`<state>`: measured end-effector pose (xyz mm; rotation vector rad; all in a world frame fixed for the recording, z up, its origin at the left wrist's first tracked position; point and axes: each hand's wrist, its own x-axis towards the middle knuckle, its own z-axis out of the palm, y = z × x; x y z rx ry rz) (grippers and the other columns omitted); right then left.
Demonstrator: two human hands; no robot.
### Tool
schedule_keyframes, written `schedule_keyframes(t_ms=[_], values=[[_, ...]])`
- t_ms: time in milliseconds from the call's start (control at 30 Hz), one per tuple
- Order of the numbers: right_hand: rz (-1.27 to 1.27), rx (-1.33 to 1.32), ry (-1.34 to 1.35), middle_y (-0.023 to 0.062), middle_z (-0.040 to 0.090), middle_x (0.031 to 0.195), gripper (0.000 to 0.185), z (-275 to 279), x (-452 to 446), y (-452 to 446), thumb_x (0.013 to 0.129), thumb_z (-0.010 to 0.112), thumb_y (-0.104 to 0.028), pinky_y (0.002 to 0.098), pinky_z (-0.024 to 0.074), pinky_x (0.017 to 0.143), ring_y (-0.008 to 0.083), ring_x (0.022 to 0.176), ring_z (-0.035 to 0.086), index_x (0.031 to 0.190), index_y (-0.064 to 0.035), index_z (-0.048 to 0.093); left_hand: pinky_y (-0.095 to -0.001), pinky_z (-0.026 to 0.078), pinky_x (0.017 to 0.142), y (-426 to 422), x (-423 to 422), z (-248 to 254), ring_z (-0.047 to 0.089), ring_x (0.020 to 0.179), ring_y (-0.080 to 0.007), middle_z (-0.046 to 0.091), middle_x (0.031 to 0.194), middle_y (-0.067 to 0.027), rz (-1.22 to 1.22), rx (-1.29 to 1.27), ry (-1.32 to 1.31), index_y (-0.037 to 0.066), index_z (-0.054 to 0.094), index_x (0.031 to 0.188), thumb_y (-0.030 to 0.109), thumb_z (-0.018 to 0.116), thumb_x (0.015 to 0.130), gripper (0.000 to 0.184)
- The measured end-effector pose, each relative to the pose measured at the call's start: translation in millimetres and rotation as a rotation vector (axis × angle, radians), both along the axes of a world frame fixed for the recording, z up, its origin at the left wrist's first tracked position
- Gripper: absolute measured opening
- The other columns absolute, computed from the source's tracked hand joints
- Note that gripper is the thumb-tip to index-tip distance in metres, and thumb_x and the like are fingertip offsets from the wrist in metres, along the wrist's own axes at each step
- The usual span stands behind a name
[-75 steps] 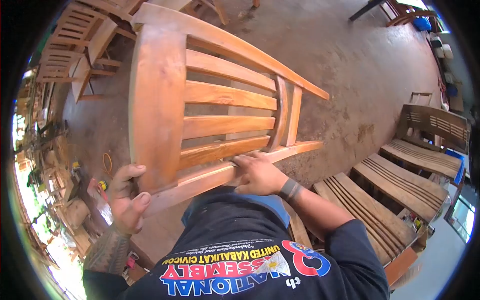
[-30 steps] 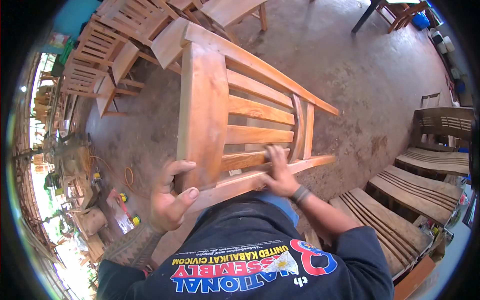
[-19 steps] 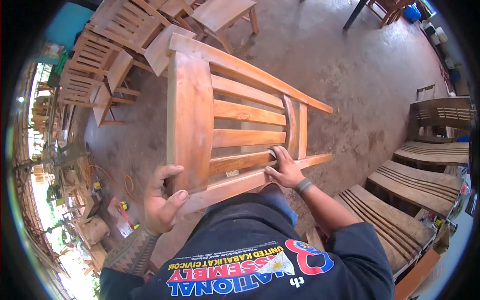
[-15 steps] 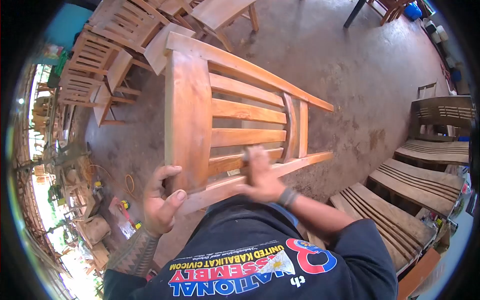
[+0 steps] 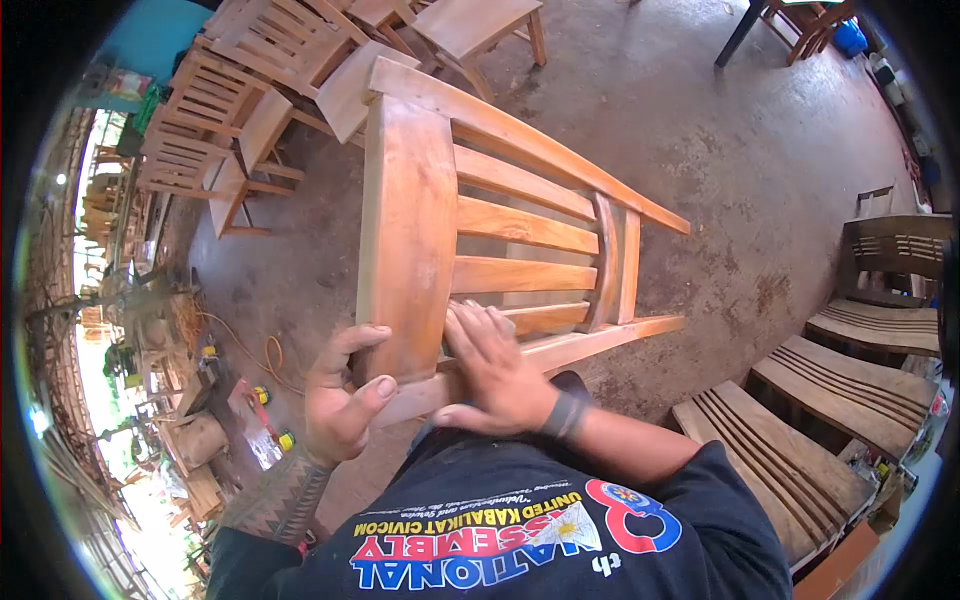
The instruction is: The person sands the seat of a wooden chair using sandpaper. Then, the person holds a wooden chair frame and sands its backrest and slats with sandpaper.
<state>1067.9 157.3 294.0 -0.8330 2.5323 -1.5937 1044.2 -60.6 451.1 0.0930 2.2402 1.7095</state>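
A slatted wooden chair back (image 5: pixel 410 220) lies tilted across my lap, its wide top rail to the left and its two legs pointing right. My left hand (image 5: pixel 345 400) is closed around the near corner of that rail, thumb on the near side. My right hand (image 5: pixel 490 370) presses down where the lowest slat (image 5: pixel 545 318) and the near side rail meet the top rail, its fingers together and its thumb over the edge. Whatever lies under the right fingers is hidden.
Several pale wooden chairs (image 5: pixel 235 125) stand at the upper left. Curved slatted seats (image 5: pixel 780 470) line the right side. An orange cord (image 5: pixel 275 355) and a red-handled tool (image 5: pixel 258 415) are on the left floor. A dark-legged table (image 5: pixel 740 35) stands far right.
My right hand has slid left along the near side rail towards the top rail. My left hand keeps its hold on the corner. The whole view has shifted slightly.
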Motion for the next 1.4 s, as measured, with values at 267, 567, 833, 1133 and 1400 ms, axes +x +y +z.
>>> schedule_keyframes(t_ms=[267, 567, 833, 1133, 1400], values=[[-0.004, -0.014, 0.024, 0.0317, 0.034, 0.173, 0.120, -22.1, 3.8, 24.8, 0.090, 0.077, -0.068, 0.0614, 0.0143, 0.135, 0.0505, 0.163, 0.028, 0.171, 0.0052, 0.026, -0.0398, 0.034, 0.124, -2.1, 0.8, 1.2, 0.052, 0.143, -0.0251, 0.058, 0.146, -0.0135, 0.006, -0.106, -0.075, 0.000, 0.057, 0.145, 0.018, 0.069, 0.093, 0.057], [-0.196, -0.220, -0.312, 0.0218, 0.077, 0.127, 0.047, -118.8, -11.0, 86.3, 0.094, 0.078, -0.009, 0.0454, 0.0574, 0.109, 0.0393, 0.119, 0.074, 0.140, -0.0017, 0.072, -0.0376, 0.044, 0.114, -4.0, -0.3, -1.1, 0.059, 0.131, -0.0211, 0.062, 0.134, -0.0105, -0.009, -0.021, -0.013, 0.002, 0.061, 0.143, 0.012, 0.071, 0.096, 0.050], [-0.028, -0.342, -0.137, 0.0229, 0.066, 0.149, 0.046, -45.8, -28.9, 40.4, 0.102, 0.069, -0.008, 0.0489, 0.0500, 0.115, 0.0414, 0.134, 0.064, 0.148, -0.0120, 0.072, -0.0383, 0.043, 0.116, -6.7, -2.0, -0.4, 0.059, 0.132, -0.0219, 0.061, 0.135, -0.0110, -0.024, -0.076, 0.016, 0.001, 0.061, 0.143, 0.013, 0.073, 0.096, 0.050], [0.024, -0.313, -0.097, 0.0169, 0.072, 0.142, 0.059, -18.2, -39.1, 37.1, 0.089, 0.077, -0.003, 0.0462, 0.0562, 0.110, 0.0373, 0.129, 0.069, 0.146, -0.0167, 0.073, -0.0396, 0.037, 0.122, -5.9, -1.6, 5.0, 0.054, 0.140, -0.0243, 0.058, 0.144, -0.0125, -0.053, -0.109, -0.062, 0.001, 0.056, 0.145, 0.018, 0.071, 0.095, 0.055], [-0.059, -0.431, -0.003, 0.0166, 0.077, 0.127, 0.050, -3.2, -43.8, 24.5, 0.082, 0.084, -0.003, 0.0453, 0.0607, 0.101, 0.0372, 0.117, 0.075, 0.131, -0.0116, 0.080, -0.0395, 0.037, 0.121, -7.6, -2.3, -2.8, 0.054, 0.140, -0.0242, 0.058, 0.144, -0.0124, -0.052, -0.102, -0.014, 0.002, 0.058, 0.145, 0.017, 0.071, 0.096, 0.054]])
